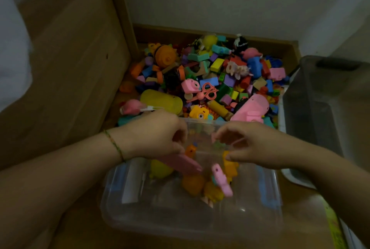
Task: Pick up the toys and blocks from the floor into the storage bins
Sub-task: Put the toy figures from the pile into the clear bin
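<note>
- Both hands are over the clear bin (190, 220) at lower centre. The left hand (158, 134) and the right hand (254, 144) have curled fingers, and blur hides whether either is gripping anything.
- A long pink piece (180, 163) pokes out from under the left hand. If it's only loosely held, it could slip and bounce off the rim onto the floor.
- A pink toy (221, 180) looks tilted above the yellow and orange ones in the bin. Dropping pieces from this height could make them rebound out.
- The heap of toys and blocks (210, 74) fills the centre of the frame, touching the bin's far edge. Nudge the bin forward and loose blocks may scatter into the corner.
- Most of the job lies ahead, and the light is dim, so small blocks are easy to miss.
- The grey bin (320, 108) crowds the right edge, so that elbow could knock it.
</note>
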